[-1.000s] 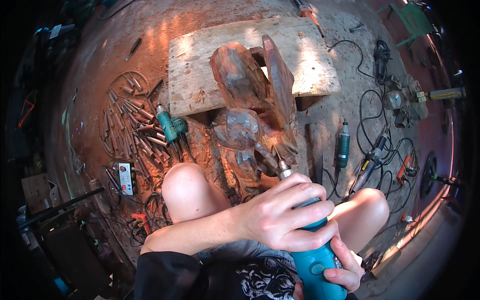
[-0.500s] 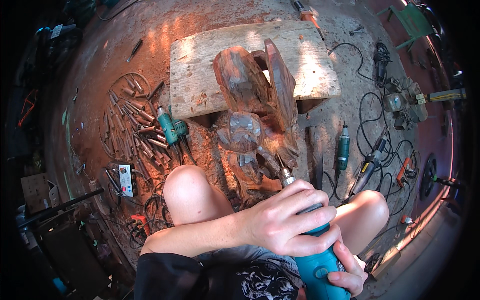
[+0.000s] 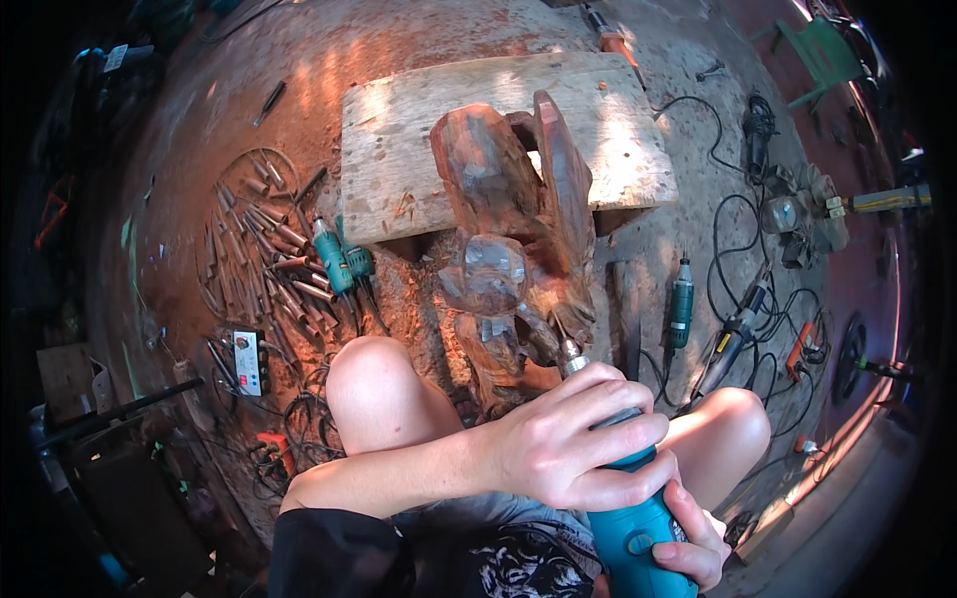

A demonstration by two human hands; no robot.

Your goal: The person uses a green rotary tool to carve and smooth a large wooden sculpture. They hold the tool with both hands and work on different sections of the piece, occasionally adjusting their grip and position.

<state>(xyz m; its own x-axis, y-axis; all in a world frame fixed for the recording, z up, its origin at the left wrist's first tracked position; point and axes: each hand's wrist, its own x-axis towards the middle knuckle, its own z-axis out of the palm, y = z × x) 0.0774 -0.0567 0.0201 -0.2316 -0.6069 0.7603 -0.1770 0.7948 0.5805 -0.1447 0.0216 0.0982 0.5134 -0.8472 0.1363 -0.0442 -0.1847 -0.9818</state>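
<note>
The board (image 3: 384, 149) and the wood carving (image 3: 483, 164) are appearing slightly lower in view than before. Reaching over the board, the carving is showing cut shapes, but seemingly unfinished, rough faces; left hand (image 3: 573, 439) and right hand (image 3: 698, 543) are together gripping the power tool (image 3: 633, 568).

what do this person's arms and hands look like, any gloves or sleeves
A loose black fabric sleeve ends near the left elbow, leaving the left forearm bare. The left hand shows no glove, ring or watch. The right hand is ungloved too; its sleeve can't be made out.
</note>
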